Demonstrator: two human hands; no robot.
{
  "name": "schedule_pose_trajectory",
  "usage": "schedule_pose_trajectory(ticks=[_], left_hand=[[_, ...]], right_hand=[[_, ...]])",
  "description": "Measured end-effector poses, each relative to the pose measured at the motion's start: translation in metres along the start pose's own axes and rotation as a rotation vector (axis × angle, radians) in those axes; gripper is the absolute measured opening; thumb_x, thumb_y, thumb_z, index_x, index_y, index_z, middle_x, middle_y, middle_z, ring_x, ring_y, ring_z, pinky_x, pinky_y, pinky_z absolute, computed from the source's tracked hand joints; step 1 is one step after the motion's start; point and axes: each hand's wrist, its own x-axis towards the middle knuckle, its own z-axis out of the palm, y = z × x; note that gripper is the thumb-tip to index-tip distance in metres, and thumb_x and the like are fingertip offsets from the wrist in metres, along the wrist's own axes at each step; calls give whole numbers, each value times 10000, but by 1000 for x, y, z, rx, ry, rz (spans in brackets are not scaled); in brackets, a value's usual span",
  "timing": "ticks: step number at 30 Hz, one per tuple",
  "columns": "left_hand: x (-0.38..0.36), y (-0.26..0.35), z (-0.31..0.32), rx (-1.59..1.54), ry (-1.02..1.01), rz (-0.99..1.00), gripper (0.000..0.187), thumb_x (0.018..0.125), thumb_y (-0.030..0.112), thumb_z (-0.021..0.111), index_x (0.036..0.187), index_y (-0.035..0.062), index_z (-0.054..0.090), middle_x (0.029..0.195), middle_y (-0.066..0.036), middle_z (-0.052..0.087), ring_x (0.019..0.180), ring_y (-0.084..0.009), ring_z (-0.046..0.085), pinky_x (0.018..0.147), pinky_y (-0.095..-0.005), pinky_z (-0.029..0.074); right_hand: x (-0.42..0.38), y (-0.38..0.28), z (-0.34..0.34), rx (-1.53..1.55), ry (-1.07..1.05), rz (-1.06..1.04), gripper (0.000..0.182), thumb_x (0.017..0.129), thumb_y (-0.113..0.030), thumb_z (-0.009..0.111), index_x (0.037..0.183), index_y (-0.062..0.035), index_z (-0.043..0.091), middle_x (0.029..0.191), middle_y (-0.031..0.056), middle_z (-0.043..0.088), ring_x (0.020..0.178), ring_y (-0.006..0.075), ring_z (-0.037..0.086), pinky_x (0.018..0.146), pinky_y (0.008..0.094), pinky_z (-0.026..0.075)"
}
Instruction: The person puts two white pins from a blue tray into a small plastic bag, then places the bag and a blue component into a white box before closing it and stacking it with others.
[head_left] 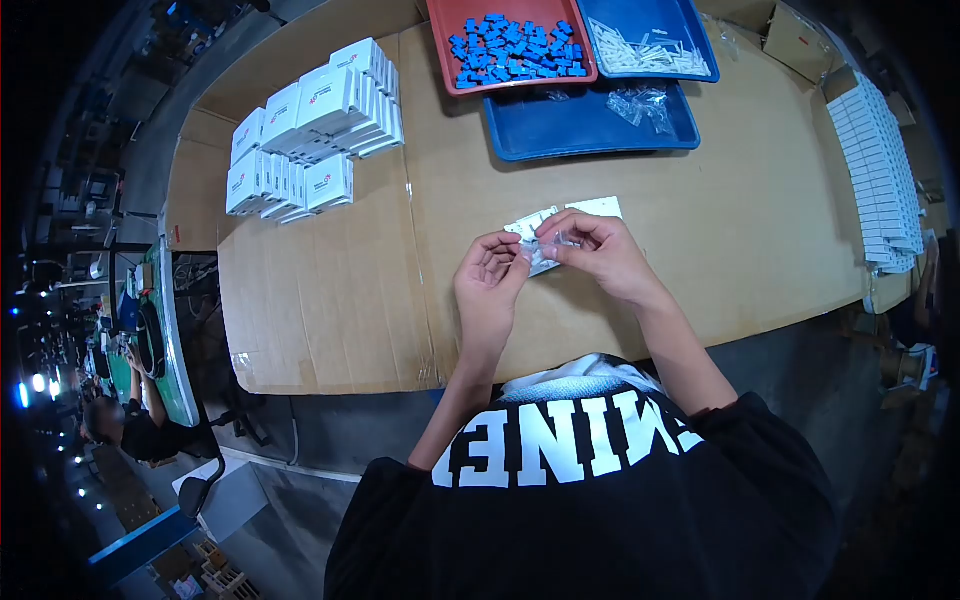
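Close together above the cardboard-covered table, both of my hands pinch a small clear plastic bag (pixel 530 249). My left hand (pixel 488 274) is closed on the bag's left side with thumb and fingertips. From the right, my right hand (pixel 608 256) grips the other side, its index finger bent over the thumb. What the bag contains is too small to make out. Just beneath and behind the fingers lies an opened white box (pixel 600 207), partly hidden by my hands, with small white pieces (pixel 530 222) at its left part.
Stacked white boxes (pixel 310 110) stand at the left. A red tray (pixel 590 60) of blue parts (pixel 515 50), a blue tray (pixel 712 60) of white parts (pixel 640 50) and a lower blue tray (pixel 560 145) with clear bags are at the back. Another box row (pixel 875 170) lines the right.
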Motion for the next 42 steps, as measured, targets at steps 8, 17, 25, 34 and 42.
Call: schedule_pose_trajectory(ticks=[8,17,25,34,42], left_hand=[[-1,7,-5,56,-136,-36,216,974,-41,634,1190,-40,624,1064,-55,647,989,-91,614,903,-233,499],[1,5,-5,114,-75,15,185,1025,70,631,1176,-37,639,1016,-79,694,872,-101,635,815,-241,518],[1,1,-14,290,-128,-50,243,1074,172,564,1240,-3,588,913,-54,691,731,-68,587,665,-217,470],[-10,5,-13,318,-186,14,245,1043,120,612,1249,-5,655,872,-17,669,719,-28,570,594,-168,409],[-40,21,-10,122,-289,-159,249,1051,68,561,1269,-6,656,924,-21,640,686,-43,517,606,-191,404]], right_hand=[[-3,-2,-2,-116,49,143,100,938,-60,729,1025,-11,716,997,37,717,921,103,651,839,261,527],[0,-2,-10,-26,50,173,163,953,-41,707,1093,42,710,975,98,738,909,134,707,819,284,587],[-2,-1,-12,-51,41,232,176,976,-33,674,1124,61,689,932,76,731,833,115,708,739,249,584],[-15,-34,-6,-102,56,262,143,997,-58,656,1099,36,688,927,71,722,789,120,715,707,238,576],[-51,-28,-5,-163,76,165,179,987,7,612,1113,49,732,971,110,748,840,155,731,771,259,583]])
